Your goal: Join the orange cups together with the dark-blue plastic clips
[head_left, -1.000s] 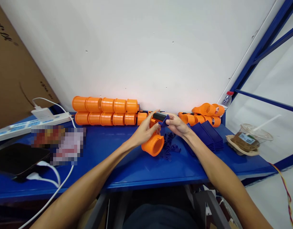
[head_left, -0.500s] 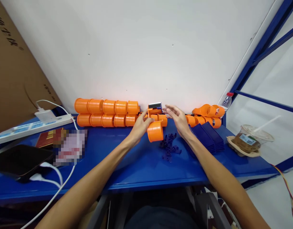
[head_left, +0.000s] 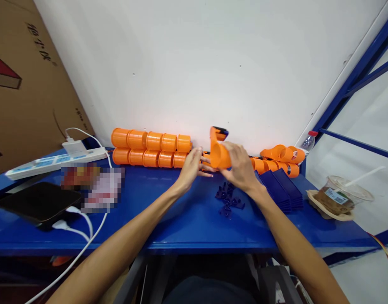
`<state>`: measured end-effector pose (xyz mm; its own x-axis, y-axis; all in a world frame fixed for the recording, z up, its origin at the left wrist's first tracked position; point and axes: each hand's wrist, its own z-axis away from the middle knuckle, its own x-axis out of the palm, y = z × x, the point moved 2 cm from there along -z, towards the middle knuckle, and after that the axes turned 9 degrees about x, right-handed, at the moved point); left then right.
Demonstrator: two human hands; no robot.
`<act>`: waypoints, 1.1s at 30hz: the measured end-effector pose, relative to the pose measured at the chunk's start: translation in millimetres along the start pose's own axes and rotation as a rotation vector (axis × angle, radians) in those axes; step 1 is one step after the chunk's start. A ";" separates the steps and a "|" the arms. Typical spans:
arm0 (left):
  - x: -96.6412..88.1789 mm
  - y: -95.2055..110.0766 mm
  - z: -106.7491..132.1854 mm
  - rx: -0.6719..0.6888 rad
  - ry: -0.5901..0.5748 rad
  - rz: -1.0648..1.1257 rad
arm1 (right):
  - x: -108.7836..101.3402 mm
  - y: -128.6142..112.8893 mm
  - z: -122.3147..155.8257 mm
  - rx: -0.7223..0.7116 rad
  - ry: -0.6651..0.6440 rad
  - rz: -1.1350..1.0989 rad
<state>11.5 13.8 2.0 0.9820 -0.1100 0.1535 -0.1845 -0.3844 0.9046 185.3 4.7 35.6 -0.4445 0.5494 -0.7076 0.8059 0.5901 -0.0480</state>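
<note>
An orange plastic cup-shaped part (head_left: 219,155) with an arm and a dark blue piece at its top is held up over the table. My right hand (head_left: 241,166) is closed around its right side. To its left, my left hand (head_left: 194,166) has its fingers apart and holds nothing. Behind my hands, orange cup-shaped parts (head_left: 154,158) lie in two stacked rows against the wall. Small dark blue clips (head_left: 228,196) lie in a loose heap below my right hand. Flat dark blue plates (head_left: 281,188) are stacked beside my right forearm.
More orange parts (head_left: 284,154) lie at the right rear by a plastic bottle (head_left: 308,141). A drink cup (head_left: 339,196) with a straw stands at the right edge. At left are a power strip (head_left: 55,163), a black device (head_left: 39,204) and a white cable (head_left: 99,230).
The orange part has passed from my left hand to my right hand and turned. My left hand has let go and opened. The camera view has shifted slightly left.
</note>
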 end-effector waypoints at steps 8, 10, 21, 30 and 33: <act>20.9 2.3 29.4 0.650 -0.692 -1.163 | 13.1 44.4 -64.0 0.200 -0.171 -0.147; 23.3 1.4 33.1 0.663 -0.751 -1.237 | 25.3 37.5 -83.7 0.194 -0.285 -0.225; 26.1 -2.1 32.8 0.658 -0.781 -1.292 | 63.4 9.5 -121.5 0.202 -0.533 -0.093; 24.5 -1.7 31.8 0.673 -0.762 -1.295 | 78.6 -1.3 -123.1 0.147 -0.489 -0.062; 24.4 -0.9 32.4 0.668 -0.772 -1.304 | 84.0 0.9 -119.1 0.134 -0.459 -0.098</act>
<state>34.3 -18.3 -7.9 0.2667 0.2604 -0.9279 0.5096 -0.8553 -0.0935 102.1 121.8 60.1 -0.3266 0.1595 -0.9316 0.8253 0.5285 -0.1988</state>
